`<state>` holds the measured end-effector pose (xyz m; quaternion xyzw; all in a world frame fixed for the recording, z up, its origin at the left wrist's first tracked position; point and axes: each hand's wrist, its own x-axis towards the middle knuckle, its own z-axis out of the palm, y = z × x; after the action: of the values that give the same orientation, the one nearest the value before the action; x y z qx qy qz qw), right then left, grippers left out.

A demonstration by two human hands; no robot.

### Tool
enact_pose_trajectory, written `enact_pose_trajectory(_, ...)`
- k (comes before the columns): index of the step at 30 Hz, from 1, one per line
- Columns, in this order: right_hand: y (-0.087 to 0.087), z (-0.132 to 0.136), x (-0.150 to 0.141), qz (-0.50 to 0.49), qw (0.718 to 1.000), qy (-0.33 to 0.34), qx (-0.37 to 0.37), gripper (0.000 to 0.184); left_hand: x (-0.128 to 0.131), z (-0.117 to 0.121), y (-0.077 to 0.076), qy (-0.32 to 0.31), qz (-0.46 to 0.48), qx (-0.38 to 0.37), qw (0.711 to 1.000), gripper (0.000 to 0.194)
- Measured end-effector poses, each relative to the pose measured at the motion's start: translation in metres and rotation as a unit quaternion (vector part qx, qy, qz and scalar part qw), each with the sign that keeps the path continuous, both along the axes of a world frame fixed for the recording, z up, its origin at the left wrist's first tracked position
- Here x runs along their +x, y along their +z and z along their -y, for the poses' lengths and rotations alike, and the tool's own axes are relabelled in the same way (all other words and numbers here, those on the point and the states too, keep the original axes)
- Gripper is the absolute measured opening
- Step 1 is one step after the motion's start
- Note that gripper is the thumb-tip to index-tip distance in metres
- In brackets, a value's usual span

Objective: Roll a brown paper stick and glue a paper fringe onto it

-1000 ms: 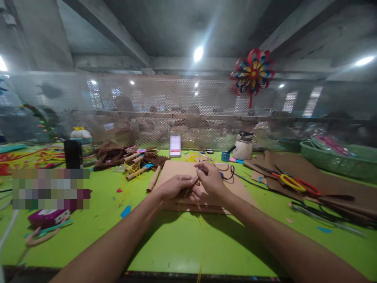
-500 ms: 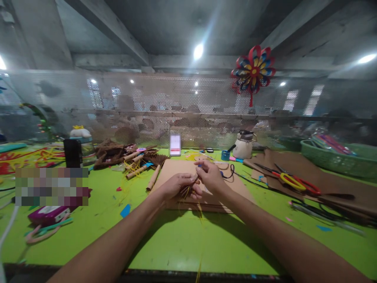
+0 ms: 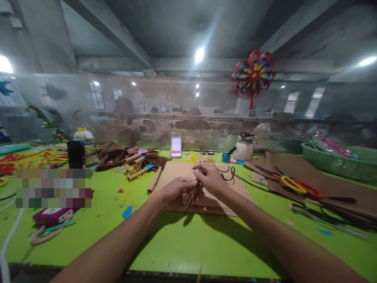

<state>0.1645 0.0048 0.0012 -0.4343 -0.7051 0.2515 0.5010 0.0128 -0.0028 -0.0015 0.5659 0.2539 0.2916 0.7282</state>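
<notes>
Over the stack of brown card (image 3: 176, 169), my left hand (image 3: 178, 189) is closed on a narrow piece of folded brown paper (image 3: 189, 201), which points down toward me. My right hand (image 3: 209, 177) pinches at the upper end of the same piece, its thumb and forefinger meeting my left thumb. The exact grip there is hidden by the fingers. Thin yellow string (image 3: 204, 224) hangs from the piece down across the green table to its front edge.
Brown paper rolls (image 3: 154, 179) and a pleated brown paper fan (image 3: 160, 162) lie left of the card. Scissors (image 3: 294, 184) rest on brown sheets at right, near a green basket (image 3: 332, 161). A phone (image 3: 176, 147) stands behind; a purple box (image 3: 53, 214) sits left.
The folded brown paper has turned and now shows more below my left hand. My hands stay together at its upper end, and the whole view has shifted slightly.
</notes>
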Motion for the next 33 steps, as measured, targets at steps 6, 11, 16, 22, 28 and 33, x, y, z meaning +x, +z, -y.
enact_pose_trajectory(6, 0.009, 0.008, 0.001, -0.024, 0.982, -0.134, 0.13, 0.025, -0.006, -0.006, 0.011, 0.153, 0.104, -0.02, 0.983, 0.022)
enact_pose_trajectory(11, 0.002, 0.022, -0.018, -0.013, 0.999, -0.014, 0.041, 0.011, -0.017, -0.015, 0.016, 0.22, 0.16, -0.015, 0.962, 0.02)
enact_pose_trajectory(16, -0.009, 0.031, -0.033, -0.058, 0.976, 0.146, -0.15, 0.009, -0.019, -0.016, 0.015, 0.23, 0.168, -0.032, 0.958, 0.019)
enact_pose_trajectory(22, -0.013, 0.038, -0.032, 0.095, 0.994, 0.053, 0.002, 0.037, -0.019, -0.016, 0.016, 0.258, 0.186, -0.05, 0.947, 0.017)
enact_pose_trajectory(28, -0.02, 0.057, -0.04, 0.272, 0.955, 0.008, 0.116, 0.034, -0.019, -0.017, 0.018, 0.28, 0.194, -0.049, 0.939, 0.016)
enact_pose_trajectory(33, -0.029, 0.048, -0.036, 0.357, 0.929, -0.015, 0.099, 0.025, -0.017, -0.013, 0.021, 0.264, 0.165, -0.058, 0.949, 0.018)
